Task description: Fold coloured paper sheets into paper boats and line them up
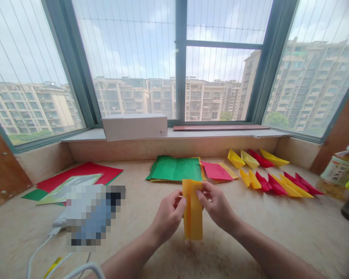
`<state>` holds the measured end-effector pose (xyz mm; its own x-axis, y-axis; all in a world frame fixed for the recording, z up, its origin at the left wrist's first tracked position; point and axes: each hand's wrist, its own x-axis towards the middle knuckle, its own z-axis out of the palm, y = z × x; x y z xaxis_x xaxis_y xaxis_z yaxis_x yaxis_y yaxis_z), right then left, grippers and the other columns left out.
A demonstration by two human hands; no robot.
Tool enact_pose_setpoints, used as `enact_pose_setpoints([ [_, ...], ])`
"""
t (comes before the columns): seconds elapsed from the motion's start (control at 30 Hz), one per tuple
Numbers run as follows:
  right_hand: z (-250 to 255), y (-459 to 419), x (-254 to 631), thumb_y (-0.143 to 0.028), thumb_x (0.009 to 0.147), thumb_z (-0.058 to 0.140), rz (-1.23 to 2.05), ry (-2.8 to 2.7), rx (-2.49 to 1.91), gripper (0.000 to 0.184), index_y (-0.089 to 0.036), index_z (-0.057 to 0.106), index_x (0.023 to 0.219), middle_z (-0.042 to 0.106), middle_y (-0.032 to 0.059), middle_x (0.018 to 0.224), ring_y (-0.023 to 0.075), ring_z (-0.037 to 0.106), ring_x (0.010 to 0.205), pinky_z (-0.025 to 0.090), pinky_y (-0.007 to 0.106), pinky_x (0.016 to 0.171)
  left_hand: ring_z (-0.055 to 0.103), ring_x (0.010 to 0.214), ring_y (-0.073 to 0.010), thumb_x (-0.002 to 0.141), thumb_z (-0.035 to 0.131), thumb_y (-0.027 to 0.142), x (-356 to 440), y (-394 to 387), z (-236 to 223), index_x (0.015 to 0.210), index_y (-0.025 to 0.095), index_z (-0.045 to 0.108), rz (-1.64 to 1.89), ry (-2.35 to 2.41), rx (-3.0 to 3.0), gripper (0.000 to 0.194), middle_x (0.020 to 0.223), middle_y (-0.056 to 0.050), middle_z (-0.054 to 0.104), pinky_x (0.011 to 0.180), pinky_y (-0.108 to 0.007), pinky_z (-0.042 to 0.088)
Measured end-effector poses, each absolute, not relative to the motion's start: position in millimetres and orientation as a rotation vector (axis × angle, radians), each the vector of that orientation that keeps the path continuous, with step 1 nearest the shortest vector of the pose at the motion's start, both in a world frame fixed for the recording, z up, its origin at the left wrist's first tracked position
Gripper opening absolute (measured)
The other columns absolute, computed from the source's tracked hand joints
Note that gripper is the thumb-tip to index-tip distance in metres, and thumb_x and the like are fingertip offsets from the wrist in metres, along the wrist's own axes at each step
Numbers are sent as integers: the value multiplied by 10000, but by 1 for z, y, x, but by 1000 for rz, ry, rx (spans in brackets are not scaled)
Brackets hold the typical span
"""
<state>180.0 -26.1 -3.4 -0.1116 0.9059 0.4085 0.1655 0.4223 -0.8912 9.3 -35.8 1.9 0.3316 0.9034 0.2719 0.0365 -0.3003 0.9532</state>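
Note:
A folded sheet of yellow paper [195, 217] is held upright in front of me, just above the stone ledge. It is a narrow strip with a lengthwise fold down its middle. My left hand [171, 209] pinches its left edge between thumb and fingers. On the other side, my right hand [215, 201] grips the upper right edge, its thumb on the front face. Fingers behind the paper are partly hidden. Beyond it lie green paper sheets [176, 169] over yellow ones, and a pink-red sheet [216, 171] beside them.
Several folded paper boats [235, 158] in yellow and red stand at the right, near a drink bottle [339, 170]. At left are red paper [78, 174], a pixelated item [90, 217] and white cables [37, 248]. A white box [135, 128] sits on the windowsill.

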Motion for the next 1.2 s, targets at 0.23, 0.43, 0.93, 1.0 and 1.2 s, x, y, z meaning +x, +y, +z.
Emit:
enact_pose_setpoints([
  [0.23, -5, -27, 182, -344, 873, 564, 906, -1549, -979, 229, -202, 543, 1052, 632, -2, 747, 115, 528, 522, 441, 213, 422, 701, 845, -249, 843, 635, 352, 8, -33, 6, 1087, 121, 655, 1146, 846, 1471, 337, 998, -120, 728, 734, -324, 553],
  [0.43, -5, -34, 177, -357, 881, 605, 1152, -1555, -808, 241, -207, 542, 1059, 624, -12, 752, 113, 543, 554, 449, 218, 475, 698, 832, -253, 795, 715, 392, 9, -33, 4, 1023, 118, 663, 1089, 798, 1417, 361, 984, -121, 724, 729, -323, 546],
  [0.93, -4, -29, 194, -120, 861, 527, 876, -1714, -656, 314, -296, 782, 910, 603, 48, 1126, 191, 595, 1021, 477, 286, 808, 597, 618, -133, 779, 703, 476, 8, -32, 9, 936, 129, 703, 1116, 834, 1280, 381, 738, -43, 687, 577, -212, 440],
  [1.0, -4, -29, 195, -94, 844, 508, 856, -1711, -673, 342, -290, 786, 881, 615, 48, 1118, 195, 593, 1039, 477, 298, 838, 595, 608, -128, 774, 709, 480, 8, -33, 11, 917, 130, 709, 1121, 821, 1252, 378, 743, -45, 694, 594, -218, 454],
  [1.2, -6, -25, 195, -140, 838, 537, 809, -1640, -721, 271, -262, 778, 830, 633, 56, 1116, 211, 581, 1080, 470, 330, 908, 639, 672, -145, 805, 672, 521, 9, -34, 10, 974, 126, 703, 1051, 732, 1198, 431, 839, -83, 723, 609, -216, 465],
])
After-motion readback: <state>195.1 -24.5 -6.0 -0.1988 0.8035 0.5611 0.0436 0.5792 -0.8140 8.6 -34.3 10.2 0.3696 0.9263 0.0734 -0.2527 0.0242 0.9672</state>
